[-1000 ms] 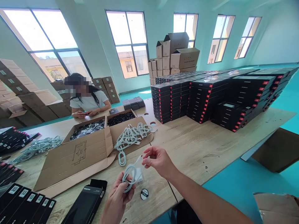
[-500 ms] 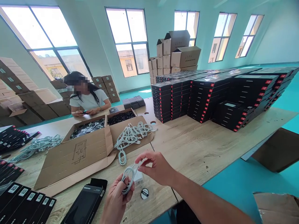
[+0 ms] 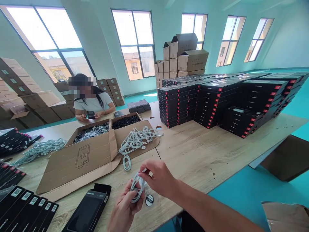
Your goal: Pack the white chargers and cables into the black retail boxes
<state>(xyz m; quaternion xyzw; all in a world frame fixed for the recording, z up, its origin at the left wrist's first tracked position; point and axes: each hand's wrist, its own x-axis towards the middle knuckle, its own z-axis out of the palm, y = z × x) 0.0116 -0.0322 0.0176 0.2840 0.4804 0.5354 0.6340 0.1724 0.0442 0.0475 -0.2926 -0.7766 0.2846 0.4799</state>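
A coiled white cable [image 3: 138, 190] rests in my left hand [image 3: 126, 201], whose thumb presses across the loops. My right hand [image 3: 158, 177] pinches the top of the same coil between thumb and fingertips. Just under the hands, a round black-and-white sticker [image 3: 149, 200] lies on the table in clear plastic. A white plug is mostly hidden behind my right hand. Left of my hands lies an open black box [image 3: 88, 209] with its flap up and a dark panel inside. Beyond them, a pile of white cables [image 3: 137, 140] lies on cardboard.
Carton trays [image 3: 93, 132] of small dark parts stand ahead, with a large cardboard flap [image 3: 79, 161] toward me. Tall stacks of black boxes [image 3: 205, 100] fill the table's right rear. More black boxes [image 3: 26, 209] lie at the near left. A co-worker [image 3: 94, 103] sits across the table.
Both hands have drawn closer together, the left moving slightly right with the coil. The white plug has become mostly covered. Across the table, the co-worker has raised a dark item.
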